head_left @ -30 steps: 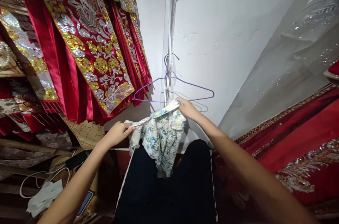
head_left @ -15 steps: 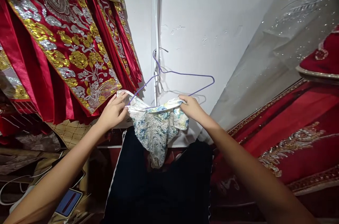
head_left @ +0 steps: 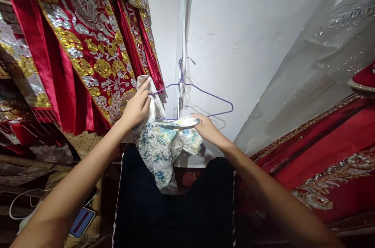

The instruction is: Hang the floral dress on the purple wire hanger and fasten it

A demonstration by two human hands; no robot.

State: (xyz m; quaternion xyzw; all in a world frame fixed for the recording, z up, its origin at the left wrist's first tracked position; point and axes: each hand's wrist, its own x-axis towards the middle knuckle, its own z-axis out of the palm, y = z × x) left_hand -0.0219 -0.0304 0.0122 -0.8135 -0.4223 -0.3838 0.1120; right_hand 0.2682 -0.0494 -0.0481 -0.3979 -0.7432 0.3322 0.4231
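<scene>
A light garment [head_left: 159,142] with a blue, yellow and grey swirl pattern and a white-edged neckline hangs between my two hands. My left hand [head_left: 137,107] is closed on its left shoulder, at the left arm of a purple wire hanger [head_left: 209,93]. That end of the hanger is partly hidden by my fingers and the cloth. My right hand [head_left: 206,127] pinches the neckline's right end, below the hanger's bottom bar. The hanger's right arm is bare of cloth. Its hook hangs at a white vertical strip [head_left: 185,17] on the wall.
Red costumes [head_left: 102,56] with gold and silver embroidery hang at the left. To the right are sheer sparkling fabric [head_left: 293,80] and a beaded red gown [head_left: 325,142]. A lit phone [head_left: 83,220] and a white cable [head_left: 22,193] lie at lower left.
My left hand has risen along the hanger's left arm with the garment's left shoulder. My right hand has moved slightly down with the cloth, and the hanger has tilted. The view has shifted somewhat.
</scene>
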